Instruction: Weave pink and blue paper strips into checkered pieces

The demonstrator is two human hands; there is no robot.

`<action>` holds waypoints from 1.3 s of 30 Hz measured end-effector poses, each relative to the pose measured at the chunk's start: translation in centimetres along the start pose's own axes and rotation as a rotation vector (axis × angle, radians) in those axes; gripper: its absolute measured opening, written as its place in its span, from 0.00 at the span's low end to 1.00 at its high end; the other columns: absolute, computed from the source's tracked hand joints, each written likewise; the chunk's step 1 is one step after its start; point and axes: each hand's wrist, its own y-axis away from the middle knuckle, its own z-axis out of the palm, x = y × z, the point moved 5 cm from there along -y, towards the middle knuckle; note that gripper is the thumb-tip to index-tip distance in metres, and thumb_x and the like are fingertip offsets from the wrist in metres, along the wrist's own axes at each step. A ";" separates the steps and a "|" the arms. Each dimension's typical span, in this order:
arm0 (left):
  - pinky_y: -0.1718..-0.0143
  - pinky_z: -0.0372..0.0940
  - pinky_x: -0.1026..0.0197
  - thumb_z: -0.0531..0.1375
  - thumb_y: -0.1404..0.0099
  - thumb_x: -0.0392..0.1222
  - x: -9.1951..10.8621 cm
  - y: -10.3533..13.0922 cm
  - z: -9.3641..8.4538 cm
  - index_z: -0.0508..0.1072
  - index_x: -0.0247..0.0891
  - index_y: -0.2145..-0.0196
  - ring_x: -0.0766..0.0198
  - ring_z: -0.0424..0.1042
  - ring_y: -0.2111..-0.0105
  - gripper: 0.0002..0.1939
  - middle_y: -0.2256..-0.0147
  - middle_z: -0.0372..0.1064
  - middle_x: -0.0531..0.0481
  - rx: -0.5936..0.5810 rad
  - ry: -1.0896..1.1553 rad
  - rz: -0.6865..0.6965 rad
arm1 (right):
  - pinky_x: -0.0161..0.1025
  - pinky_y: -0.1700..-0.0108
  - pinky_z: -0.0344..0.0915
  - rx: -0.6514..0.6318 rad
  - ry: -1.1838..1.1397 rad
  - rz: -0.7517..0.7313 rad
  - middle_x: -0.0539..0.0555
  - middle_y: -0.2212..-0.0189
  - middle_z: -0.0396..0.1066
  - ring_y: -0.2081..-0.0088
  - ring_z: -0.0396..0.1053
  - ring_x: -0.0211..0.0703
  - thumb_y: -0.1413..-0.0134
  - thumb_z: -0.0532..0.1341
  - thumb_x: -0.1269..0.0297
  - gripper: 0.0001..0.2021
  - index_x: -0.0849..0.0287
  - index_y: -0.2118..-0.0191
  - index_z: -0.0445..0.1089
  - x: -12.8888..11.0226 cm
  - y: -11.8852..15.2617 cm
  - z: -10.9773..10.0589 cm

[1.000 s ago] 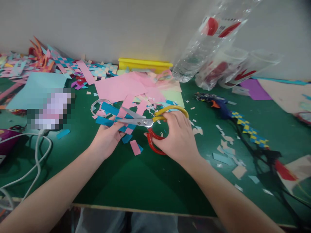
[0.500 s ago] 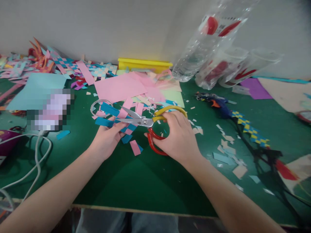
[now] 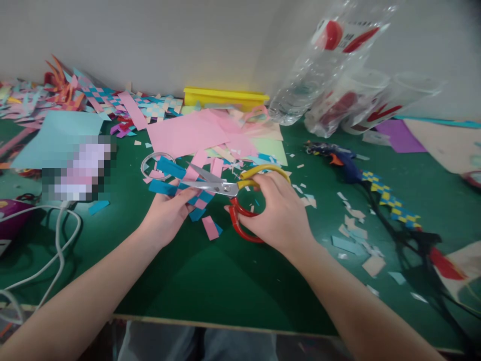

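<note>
My left hand [image 3: 167, 213] is closed on a woven piece of pink and blue paper strips [image 3: 201, 199], with loose strip ends sticking out to the left and upward. In my right hand [image 3: 280, 210] is a pair of scissors [image 3: 227, 188] with one yellow and one red handle. Their blades are spread apart and lie over the woven strips, pointing left. Just below the weave, a small pink paper piece [image 3: 210, 228] rests on the table. A roll of clear tape [image 3: 157, 165] lies behind my left hand.
Pink paper sheets [image 3: 188, 133] and a yellow holder [image 3: 225, 99] sit at the back. To the left are a blurred-out phone [image 3: 80, 168] and white cable [image 3: 60, 240]. A plastic bottle [image 3: 300, 95], cups [image 3: 391, 103], a glue gun [image 3: 345, 163] and paper scraps [image 3: 353, 225] are on the right.
The whole view has shifted very slightly. Both hands, the scissors and the woven strips keep nearly the same positions, and the blades stay apart.
</note>
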 end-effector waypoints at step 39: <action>0.69 0.69 0.65 0.67 0.47 0.32 0.0 -0.5 -0.7 0.72 0.37 0.72 0.68 0.73 0.69 0.07 0.71 0.72 0.55 0.109 -0.034 0.033 | 0.48 0.63 0.69 0.104 -0.104 0.091 0.56 0.65 0.65 0.64 0.67 0.48 0.54 0.64 0.58 0.20 0.58 0.55 0.61 0.5 0.0 -0.5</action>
